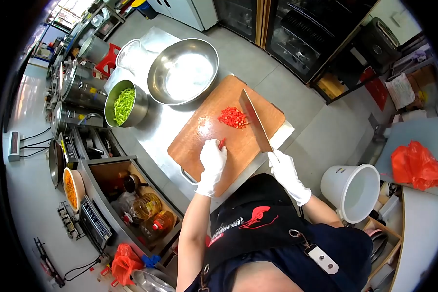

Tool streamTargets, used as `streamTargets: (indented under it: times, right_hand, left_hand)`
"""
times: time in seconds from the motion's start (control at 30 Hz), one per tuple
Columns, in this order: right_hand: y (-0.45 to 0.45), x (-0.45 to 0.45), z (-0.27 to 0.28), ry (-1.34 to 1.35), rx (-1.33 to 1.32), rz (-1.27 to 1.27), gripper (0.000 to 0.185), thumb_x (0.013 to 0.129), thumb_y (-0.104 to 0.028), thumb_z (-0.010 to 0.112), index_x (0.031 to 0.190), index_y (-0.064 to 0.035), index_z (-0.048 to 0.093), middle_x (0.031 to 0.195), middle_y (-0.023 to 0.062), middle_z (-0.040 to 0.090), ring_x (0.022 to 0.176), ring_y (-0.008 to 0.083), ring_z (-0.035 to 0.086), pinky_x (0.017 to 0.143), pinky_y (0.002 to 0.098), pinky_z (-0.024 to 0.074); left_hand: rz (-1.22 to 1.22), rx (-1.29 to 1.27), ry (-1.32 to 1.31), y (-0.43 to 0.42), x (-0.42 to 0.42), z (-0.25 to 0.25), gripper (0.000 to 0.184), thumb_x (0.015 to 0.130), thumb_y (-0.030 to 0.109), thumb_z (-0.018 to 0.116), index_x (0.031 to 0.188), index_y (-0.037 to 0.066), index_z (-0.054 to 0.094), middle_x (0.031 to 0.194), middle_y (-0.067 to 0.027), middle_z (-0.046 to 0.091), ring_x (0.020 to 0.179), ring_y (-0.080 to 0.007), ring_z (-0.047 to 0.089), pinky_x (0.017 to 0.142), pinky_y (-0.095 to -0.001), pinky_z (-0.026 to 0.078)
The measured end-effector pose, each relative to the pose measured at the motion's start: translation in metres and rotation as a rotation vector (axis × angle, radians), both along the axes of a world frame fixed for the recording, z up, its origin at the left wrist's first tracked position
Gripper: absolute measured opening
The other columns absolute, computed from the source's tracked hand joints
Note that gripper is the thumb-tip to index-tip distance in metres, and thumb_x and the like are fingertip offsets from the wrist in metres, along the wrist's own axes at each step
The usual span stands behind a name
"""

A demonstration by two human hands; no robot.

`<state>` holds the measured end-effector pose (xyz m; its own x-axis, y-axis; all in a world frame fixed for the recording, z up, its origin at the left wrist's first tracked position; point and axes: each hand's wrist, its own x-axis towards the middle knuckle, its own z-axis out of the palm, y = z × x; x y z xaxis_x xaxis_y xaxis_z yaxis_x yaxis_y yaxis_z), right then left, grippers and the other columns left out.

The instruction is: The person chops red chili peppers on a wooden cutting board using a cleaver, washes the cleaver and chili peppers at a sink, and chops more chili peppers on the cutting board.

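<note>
A wooden cutting board (194, 138) lies on a steel table. Chopped red pepper (233, 117) forms a small pile near its middle. My left hand (212, 158), in a white glove, is closed on a red pepper (222, 143) at the board's near left part. My right hand (283, 170), also gloved, grips the handle of a cleaver (256, 121). The blade stands over the board just right of the pile, apart from my left hand.
Behind the board are a large steel bowl (183, 72) and a steel pot of green pieces (126, 104). A white bucket (351, 192) stands at the right. Bottles (147, 206) fill an open drawer at the left.
</note>
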<state>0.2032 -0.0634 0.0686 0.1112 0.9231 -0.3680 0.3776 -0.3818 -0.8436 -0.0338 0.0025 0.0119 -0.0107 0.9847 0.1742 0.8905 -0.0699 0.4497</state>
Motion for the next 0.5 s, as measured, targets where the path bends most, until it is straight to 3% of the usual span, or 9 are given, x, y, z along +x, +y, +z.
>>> streamTargets:
  times: [0.13, 0.23, 0.43, 0.5]
  right_hand:
    - [0.004, 0.002, 0.004, -0.038, 0.044, -0.015, 0.028, 0.098, -0.025, 0.053, 0.104, -0.0002, 0.064, 0.066, 0.0138, 0.06, 0.057, 0.0243, 0.058, 0.057, 0.0369, 0.0455]
    - [0.011, 0.016, 0.016, 0.055, -0.043, -0.058, 0.026, 0.099, -0.024, 0.053, 0.1, -0.0004, 0.064, 0.061, 0.0033, 0.052, 0.052, 0.0102, 0.048, 0.051, 0.031, 0.0413]
    - [0.01, 0.026, 0.034, 0.109, -0.071, -0.024, 0.024, 0.098, -0.02, 0.053, 0.103, 0.0009, 0.065, 0.064, 0.0009, 0.054, 0.054, 0.0069, 0.047, 0.051, 0.027, 0.0408]
    - [0.009, 0.026, 0.034, 0.059, -0.067, 0.052, 0.025, 0.098, -0.019, 0.054, 0.107, 0.0013, 0.065, 0.064, 0.0024, 0.054, 0.054, 0.0083, 0.048, 0.051, 0.0282, 0.0417]
  left_hand:
    - [0.035, -0.077, -0.02, -0.003, 0.002, 0.013, 0.033, 0.069, 0.019, 0.081, 0.094, 0.004, 0.064, 0.092, -0.0125, 0.062, 0.084, -0.0319, 0.063, 0.075, -0.0396, 0.052]
    - [0.055, -0.027, 0.005, -0.008, 0.001, 0.01, 0.039, 0.069, 0.02, 0.082, 0.098, 0.003, 0.065, 0.095, -0.0129, 0.061, 0.087, -0.0313, 0.062, 0.077, -0.0387, 0.052]
    - [0.081, -0.053, -0.091, -0.017, -0.003, 0.012, 0.047, 0.067, 0.019, 0.083, 0.106, 0.003, 0.062, 0.102, -0.0148, 0.059, 0.096, -0.0334, 0.058, 0.083, -0.0407, 0.049]
    - [0.076, -0.019, -0.073, -0.019, -0.007, 0.014, 0.043, 0.068, 0.019, 0.082, 0.103, 0.003, 0.064, 0.098, -0.0126, 0.059, 0.09, -0.0306, 0.06, 0.08, -0.0388, 0.05]
